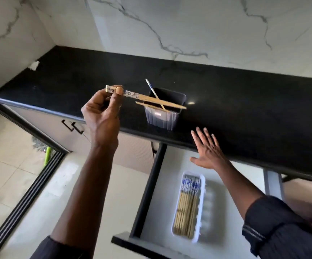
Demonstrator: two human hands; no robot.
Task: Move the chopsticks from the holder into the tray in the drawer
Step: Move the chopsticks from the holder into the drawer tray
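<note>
We take the holder point(163, 114) as our landmark: a ribbed, translucent plastic tub with a dark inside, standing on the black countertop point(245, 101) close to its front edge. To the holder's left, our left hand point(102, 113) is raised above the counter edge, thumb and fingers pinched on the patterned ends of a pair of chopsticks point(147, 99); these lie nearly level, and their bare wooden tips reach across the holder's mouth to its right rim. One more chopstick point(154, 93) stands in the holder, leaning up and to the left with its blue-and-white end highest (it crosses the held pair in our view, and we cannot tell whether they touch). Below and to the right of the holder, our right hand point(207, 149) is spread flat with fingers apart and holds nothing; it hovers at the counter's front edge, over the back of the open drawer point(151, 202). Further below the holder, inside that drawer, lies a white tray point(201, 208). Its left compartment holds a row of chopsticks point(187, 206) laid side by side, patterned ends toward the counter. The tray's right part looks blurred.
</note>
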